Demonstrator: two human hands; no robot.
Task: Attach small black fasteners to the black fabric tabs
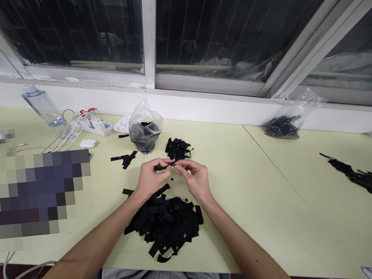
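Observation:
My left hand (150, 176) pinches one end of a small black strap (163, 167) above the table. The fingertips of my right hand (194, 176) close on the strap's other end, nearly touching the left fingertips. Under my wrists lies a large heap of black fabric strips (171, 224), a few with small white marks. Just beyond my hands sits a smaller pile of black pieces (177, 148). Two tiny black rings rest between my hands and the heap, one of them a black ring (186, 200) near the heap's upper edge.
Behind my hands stands a clear bag of black pieces (146, 132); another bag (283, 126) lies back right. Loose strips (125, 159), a white case (87, 143), a power strip (99, 126) with cables and a bottle (46, 109) are left. More black strips (364, 179) lie far right.

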